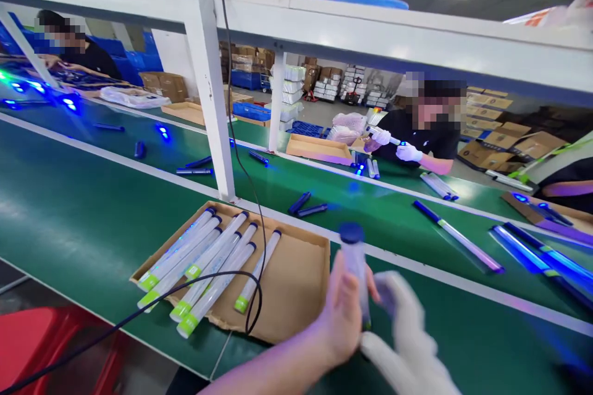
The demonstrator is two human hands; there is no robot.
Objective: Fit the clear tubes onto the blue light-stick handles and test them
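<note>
My bare left hand (pixel 343 305) is wrapped round a clear tube (pixel 355 259) with a dark blue cap, held nearly upright above the green bench. My right hand (pixel 410 330), in a white glove, is just right of the tube's lower part. Its thumb and fingers are apart; whether they touch the tube I cannot tell. Motion blurs both hands slightly. To their left, a shallow cardboard tray (pixel 296 296) holds several similar tubes (pixel 217 287) with blue caps and green lower ends, some jutting over the tray's front edge.
A black cable (pixel 204 276) droops across the tray. White shelf posts (pixel 206 74) and a beam (pixel 393 31) stand ahead. Behind a rail, blue-lit sticks (pixel 310 210) lie along the green belt. Across it, a person's gloved hands (pixel 407 151) hold a tube. A red stool (pixel 37 345) stands lower left.
</note>
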